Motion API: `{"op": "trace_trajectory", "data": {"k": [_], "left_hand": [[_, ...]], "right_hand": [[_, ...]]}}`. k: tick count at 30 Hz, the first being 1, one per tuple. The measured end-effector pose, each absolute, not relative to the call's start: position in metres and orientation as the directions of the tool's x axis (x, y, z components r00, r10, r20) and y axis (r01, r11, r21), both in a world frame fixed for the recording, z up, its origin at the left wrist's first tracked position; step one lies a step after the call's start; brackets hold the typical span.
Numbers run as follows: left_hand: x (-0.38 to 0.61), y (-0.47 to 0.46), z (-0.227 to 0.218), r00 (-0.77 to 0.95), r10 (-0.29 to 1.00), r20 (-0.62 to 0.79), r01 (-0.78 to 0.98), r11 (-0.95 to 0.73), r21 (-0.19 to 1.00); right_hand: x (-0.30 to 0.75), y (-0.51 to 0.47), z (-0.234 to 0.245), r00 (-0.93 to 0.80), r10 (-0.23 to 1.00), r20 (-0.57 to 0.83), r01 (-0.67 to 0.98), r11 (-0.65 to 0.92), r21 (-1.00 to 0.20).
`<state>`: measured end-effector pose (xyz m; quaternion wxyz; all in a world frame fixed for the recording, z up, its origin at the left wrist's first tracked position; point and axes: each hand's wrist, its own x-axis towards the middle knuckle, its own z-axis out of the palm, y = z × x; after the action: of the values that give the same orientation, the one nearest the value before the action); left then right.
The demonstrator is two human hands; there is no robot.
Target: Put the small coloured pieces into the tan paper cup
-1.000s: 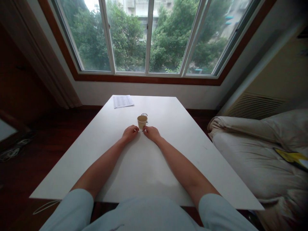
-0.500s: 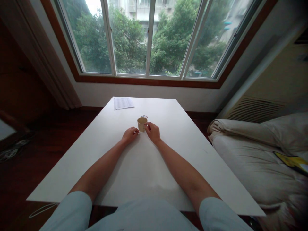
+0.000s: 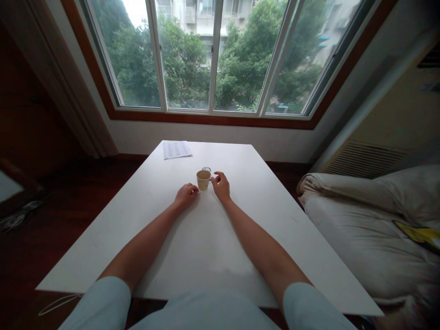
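Note:
A small tan cup stands upright near the middle of the white table. My right hand rests just right of the cup, fingers loosely curved and apart, fingertips close to its side; I cannot tell whether they touch. On the cup's near left, my left hand lies on the table with its fingers curled under, knuckles up, and nothing shows in it. A small dark ring-shaped thing lies right behind the cup.
A printed sheet of paper lies at the table's far left corner. A bed with pale bedding runs along the table's right side. A wide window spans the far wall. Dark wooden floor is on the left.
My right hand has moved from in front of the cup round to its right side, and its fingers have loosened. The left hand has stayed put. The camera tilted down slightly.

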<state>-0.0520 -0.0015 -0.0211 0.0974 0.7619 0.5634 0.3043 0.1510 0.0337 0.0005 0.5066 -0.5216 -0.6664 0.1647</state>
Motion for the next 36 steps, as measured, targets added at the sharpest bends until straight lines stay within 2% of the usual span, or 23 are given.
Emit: {"op": "trace_trajectory", "data": {"k": [4,8,12,18,28,36], "left_hand": [[-0.054,0.000,-0.023,0.103,0.914,0.393,0.805,-0.308,0.507],[-0.054,0.001,-0.023,0.022,0.913,0.408,0.766,-0.277,0.580],[-0.050,0.001,-0.024,0.096,0.912,0.399,0.718,-0.341,0.606],[-0.048,0.004,-0.031,0.206,0.891,0.405,0.703,-0.422,0.572],[-0.049,0.003,-0.029,0.287,0.863,0.416,0.703,-0.484,0.520],[-0.048,0.000,-0.031,0.294,0.864,0.409,0.728,-0.480,0.490]], "right_hand": [[0.158,0.044,-0.013,-0.061,0.889,0.455,0.457,0.430,-0.779],[0.152,0.049,-0.020,-0.170,0.905,0.390,0.468,0.423,-0.776],[0.148,0.047,-0.020,-0.211,0.910,0.356,0.522,0.413,-0.746],[0.149,0.042,-0.017,-0.211,0.924,0.319,0.525,0.383,-0.760],[0.147,0.043,-0.026,-0.142,0.948,0.284,0.596,0.311,-0.740],[0.164,0.052,-0.020,0.087,0.952,0.293,0.703,0.149,-0.695]]}}
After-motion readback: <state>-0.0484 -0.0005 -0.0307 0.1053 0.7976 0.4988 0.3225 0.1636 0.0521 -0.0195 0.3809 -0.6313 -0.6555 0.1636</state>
